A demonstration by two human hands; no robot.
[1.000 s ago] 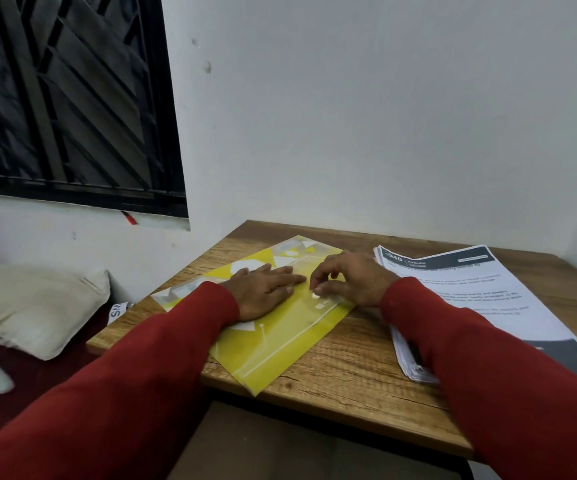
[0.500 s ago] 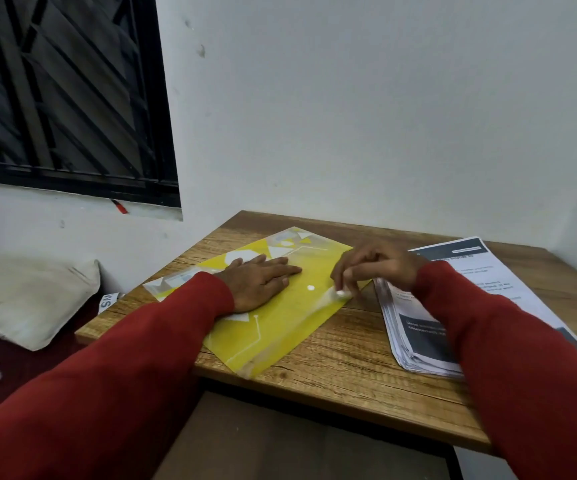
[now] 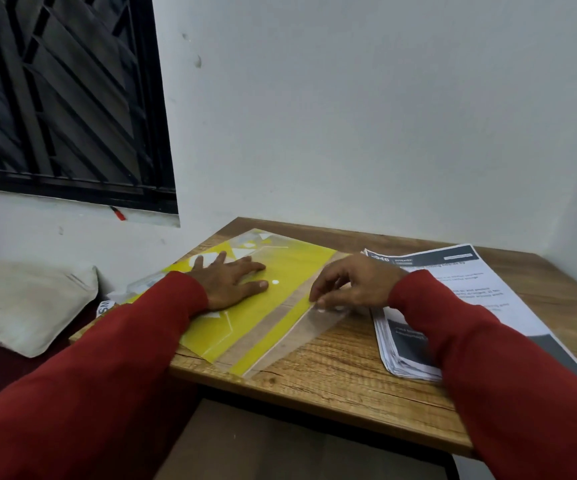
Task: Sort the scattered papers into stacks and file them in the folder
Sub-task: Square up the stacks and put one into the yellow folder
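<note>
My left hand (image 3: pixel 230 280) lies flat, palm down, fingers spread, pressing on the yellow folder (image 3: pixel 290 271), gripping nothing. The folder sits on the left part of the wooden table (image 3: pixel 332 372), angled, its near corner reaching the table's front edge and its far corner close to the wall (image 3: pixel 349 116). A small white snap dot (image 3: pixel 275 282) shows on the yellow surface just right of my left fingertips. My right hand (image 3: pixel 353 284) is curled over the folder's clear flap (image 3: pixel 318 323), fingertips pinching the flap edge, flap opened out to the right and lying nearly flat on the wood; wood grain shows through it. A yellow strip runs along the flap between two see-through bands. The stack of papers (image 3: pixel 453 306) lies on the right side of the table, just beside the flap, my right hand and red sleeve (image 3: pixel 488 358) crossing over it; top sheet is printed text with dark header blocks, text too blurred to read. The stack is outside the folder, edges roughly squared at the near-left corner. Both arms in red sleeves. Off the table to the left, a pale pillow (image 3: pixel 27 306) on a dark red surface, and a dark barred window (image 3: pixel 62 98) above it.
</note>
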